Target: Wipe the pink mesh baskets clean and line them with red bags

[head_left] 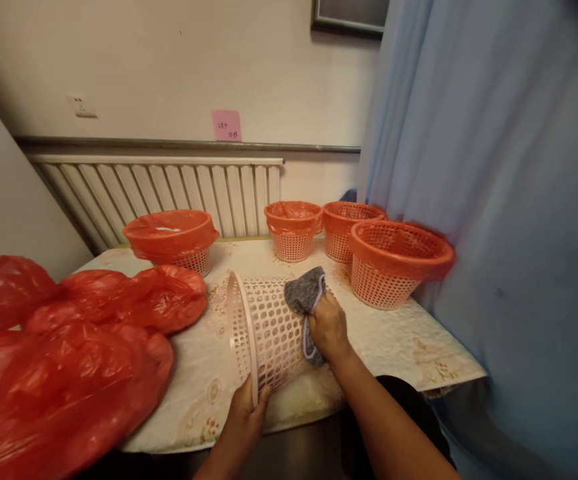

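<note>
A pale perforated plastic basket [273, 320] lies on its side at the table's front edge, its open rim facing left. My left hand [249, 413] grips the lower part of that rim, thumb on one side and fingers on the other. Against the basket's base end, my right hand [329, 327] holds a grey cloth [303, 291] with a pale purple edge. Part of the cloth hangs below my fingers, over the basket's side.
Red plastic bags [79, 360] are heaped on the left of the table [189, 413]. Bag-lined baskets stand behind: one at back left [196, 260], several at back right [383, 283]. A blue curtain [493, 200] hangs at right, a radiator [169, 190] behind.
</note>
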A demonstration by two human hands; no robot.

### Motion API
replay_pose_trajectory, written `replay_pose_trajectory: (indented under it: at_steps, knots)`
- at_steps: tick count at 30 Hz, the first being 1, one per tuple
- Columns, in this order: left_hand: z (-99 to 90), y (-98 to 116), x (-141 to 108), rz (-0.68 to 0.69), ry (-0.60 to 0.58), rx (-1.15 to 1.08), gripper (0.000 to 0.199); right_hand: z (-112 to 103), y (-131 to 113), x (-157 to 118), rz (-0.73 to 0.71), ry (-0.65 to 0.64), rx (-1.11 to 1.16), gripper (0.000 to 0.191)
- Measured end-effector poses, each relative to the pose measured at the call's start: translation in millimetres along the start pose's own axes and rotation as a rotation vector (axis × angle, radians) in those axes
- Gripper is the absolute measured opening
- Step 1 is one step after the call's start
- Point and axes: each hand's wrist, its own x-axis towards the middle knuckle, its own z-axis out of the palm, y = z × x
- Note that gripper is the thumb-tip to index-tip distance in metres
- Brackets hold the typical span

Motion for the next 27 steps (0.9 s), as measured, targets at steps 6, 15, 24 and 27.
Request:
replay_pose_trajectory:
  at_steps: [6, 15, 24, 27]
  knots:
    - [-1.9, -6.4, 0.6, 0.001, -0.035, -0.028, 0.039, -4.4, 47.0, 8.1, 0.331, -0.06, -0.234, 0.024]
    - [-17.0, 28.3, 19.4, -0.078, 0.076, -0.123, 0.043, -2.2, 38.5, 2.7, 0.338, -0.065, -0.224, 0.023]
    - [-14.4, 39.4, 29.4, -0.049, 0.091, -0.116, 0.041, -0.9, -28.0, -9.6, -0.045, 0.011, 0.193, 0.024]
    - [-8.7, 32.8, 25.5, 0.002, 0.078, -0.095, 0.035, 0.5, -66.9, -20.6, -0.224, 0.029, 0.29, 0.018]
